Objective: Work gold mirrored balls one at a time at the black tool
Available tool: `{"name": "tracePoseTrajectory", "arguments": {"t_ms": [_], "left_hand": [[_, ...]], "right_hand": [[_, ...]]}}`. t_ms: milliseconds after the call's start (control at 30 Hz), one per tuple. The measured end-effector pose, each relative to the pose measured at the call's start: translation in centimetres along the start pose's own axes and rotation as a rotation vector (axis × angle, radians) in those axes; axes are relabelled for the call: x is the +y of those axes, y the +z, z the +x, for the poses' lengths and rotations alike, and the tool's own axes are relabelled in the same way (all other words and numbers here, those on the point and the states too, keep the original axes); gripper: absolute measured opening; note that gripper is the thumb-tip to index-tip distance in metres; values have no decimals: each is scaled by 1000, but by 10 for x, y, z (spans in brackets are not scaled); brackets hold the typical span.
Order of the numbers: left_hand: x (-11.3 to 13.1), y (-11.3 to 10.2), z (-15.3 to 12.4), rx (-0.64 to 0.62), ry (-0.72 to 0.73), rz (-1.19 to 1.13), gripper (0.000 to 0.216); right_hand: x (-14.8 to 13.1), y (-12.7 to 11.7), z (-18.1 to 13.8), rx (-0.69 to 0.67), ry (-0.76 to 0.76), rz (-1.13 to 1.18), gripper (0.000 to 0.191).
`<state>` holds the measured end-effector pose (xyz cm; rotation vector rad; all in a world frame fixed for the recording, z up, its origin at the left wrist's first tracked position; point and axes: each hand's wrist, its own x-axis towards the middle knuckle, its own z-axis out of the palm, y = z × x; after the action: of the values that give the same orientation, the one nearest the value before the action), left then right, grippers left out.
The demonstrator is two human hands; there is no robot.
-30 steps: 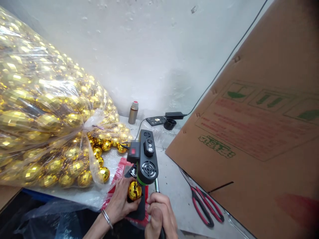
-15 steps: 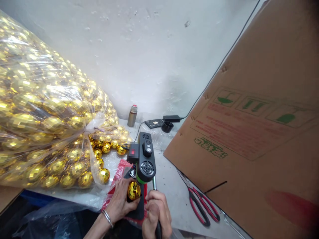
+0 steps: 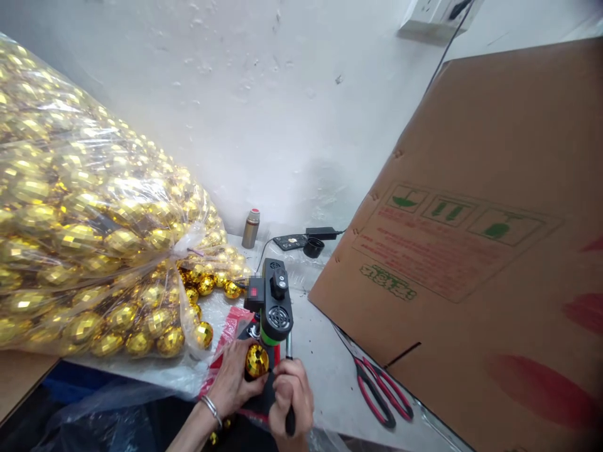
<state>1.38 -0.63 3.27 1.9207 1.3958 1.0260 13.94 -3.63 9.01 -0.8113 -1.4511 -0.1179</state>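
Note:
A faceted, mirror-like gold ball [image 3: 257,360] sits between the thumb and fingers of my left hand [image 3: 230,376], on the dark base [image 3: 268,394] of a small black bench machine [image 3: 277,298]. The machine looks like a small drill press, with round vents on top and a green ring below its head. The ball lies just in front of that head; a dark hole shows in its top. My right hand [image 3: 293,392] is closed around the black grip of the machine's metal lever [image 3: 289,345]. Whatever lies under the head is hidden.
A big clear bag of gold balls [image 3: 103,220] fills the left, with loose ones spilling out. Red-handled scissors [image 3: 382,390] lie at right beside a large cardboard box [image 3: 452,238]. Behind stand a metal flask [image 3: 251,228], a black cup [image 3: 313,247] and a power adapter [image 3: 321,233].
The camera view has shifted, so a wall socket shows at top right. My right hand and the lever grip have moved slightly. Small gold pieces now show below my left wrist.

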Motion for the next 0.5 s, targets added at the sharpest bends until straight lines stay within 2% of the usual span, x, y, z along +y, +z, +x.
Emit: {"name": "tracePoseTrajectory", "arguments": {"t_ms": [133, 233, 300, 400, 500], "left_hand": [[-1, -1, 2, -5, 8, -6, 50], [1, -2, 5, -6, 0, -12, 50], [1, -2, 3, -3, 5, -16, 50], [-3, -4, -11, 23, 35, -22, 51], [-11, -13, -35, 28, 130, 24, 58]], "right_hand": [[4, 3, -4, 15, -45, -22, 31], [-7, -4, 15, -39, -74, -16, 32], [-21, -10, 39, -69, -3, -19, 31], [-42, -16, 77, -105, 187, 8, 30], [-51, -16, 92, -109, 201, 40, 32]]}}
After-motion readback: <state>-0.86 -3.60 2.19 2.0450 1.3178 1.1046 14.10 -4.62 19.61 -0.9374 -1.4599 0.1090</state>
